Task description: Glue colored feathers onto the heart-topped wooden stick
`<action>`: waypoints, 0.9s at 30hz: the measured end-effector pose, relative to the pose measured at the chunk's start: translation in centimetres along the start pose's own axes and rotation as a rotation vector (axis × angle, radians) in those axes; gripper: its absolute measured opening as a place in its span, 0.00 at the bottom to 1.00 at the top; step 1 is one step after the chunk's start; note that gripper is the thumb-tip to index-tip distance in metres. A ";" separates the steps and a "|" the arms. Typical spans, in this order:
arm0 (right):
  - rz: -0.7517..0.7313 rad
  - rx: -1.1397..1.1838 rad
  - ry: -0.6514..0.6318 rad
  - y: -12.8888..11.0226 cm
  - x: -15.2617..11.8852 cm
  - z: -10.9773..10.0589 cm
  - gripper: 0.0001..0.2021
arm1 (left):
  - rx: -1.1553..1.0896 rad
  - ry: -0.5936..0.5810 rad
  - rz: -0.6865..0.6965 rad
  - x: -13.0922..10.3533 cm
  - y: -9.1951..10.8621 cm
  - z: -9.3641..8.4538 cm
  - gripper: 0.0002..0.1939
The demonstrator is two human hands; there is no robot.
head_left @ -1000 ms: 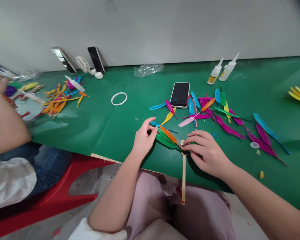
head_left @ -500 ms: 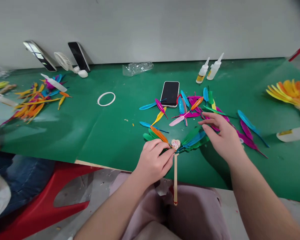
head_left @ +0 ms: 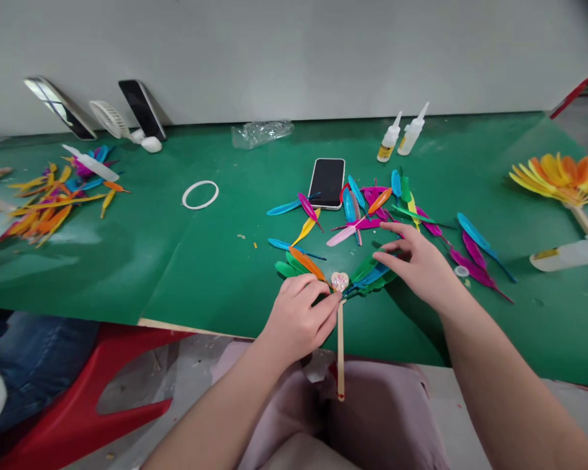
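Observation:
My left hand (head_left: 301, 316) is closed at the base of an orange feather (head_left: 308, 262), its fingertips against a small glittery heart (head_left: 340, 281). Below the heart a thin wooden stick (head_left: 340, 352) points down past the table edge, with red at its lower tip. Green feathers (head_left: 285, 267) fan out on the left behind the orange one. On the right side fan a blue feather (head_left: 372, 274) and more green ones. Over these my right hand (head_left: 416, 264) hovers, palm down, fingers apart and holding nothing. Its fingertips are near loose feathers (head_left: 367, 223) in several colours.
A phone (head_left: 327, 183) lies behind the loose feathers. Two glue bottles (head_left: 388, 140) stand at the back; another bottle (head_left: 568, 253) lies at right beside a yellow-orange feather fan (head_left: 563, 179). A white ring (head_left: 200, 194) and a feather pile (head_left: 53, 202) lie leftward. A person sits at left.
My right hand has moved slightly left and closer to the blue and green feathers. The left hand keeps its hold at the heart. The whole view has shifted a little.

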State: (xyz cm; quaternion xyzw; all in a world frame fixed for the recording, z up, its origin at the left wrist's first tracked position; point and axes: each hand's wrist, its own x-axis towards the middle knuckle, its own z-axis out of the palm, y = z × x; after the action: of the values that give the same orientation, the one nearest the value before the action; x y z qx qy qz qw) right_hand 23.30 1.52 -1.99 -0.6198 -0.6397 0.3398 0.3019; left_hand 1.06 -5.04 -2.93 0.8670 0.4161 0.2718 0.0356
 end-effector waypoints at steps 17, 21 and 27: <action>-0.062 0.001 -0.012 0.4 0.1 0.2 0.23 | -0.069 -0.027 0.039 0.3 -0.3 0.4 0.11; -0.057 -0.001 -0.014 0.4 0.1 0.2 0.24 | -0.060 -0.038 0.009 0.3 -0.2 0.3 0.11; -0.043 -0.016 -0.016 0.4 0.1 0.1 0.26 | -0.043 -0.072 -0.018 0.5 -0.1 0.2 0.10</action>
State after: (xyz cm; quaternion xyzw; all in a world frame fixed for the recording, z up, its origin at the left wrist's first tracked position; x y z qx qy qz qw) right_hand 23.43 1.63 -2.41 -0.6056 -0.6579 0.3331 0.2991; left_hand 1.33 -4.55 -2.92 0.8715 0.4164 0.2490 0.0715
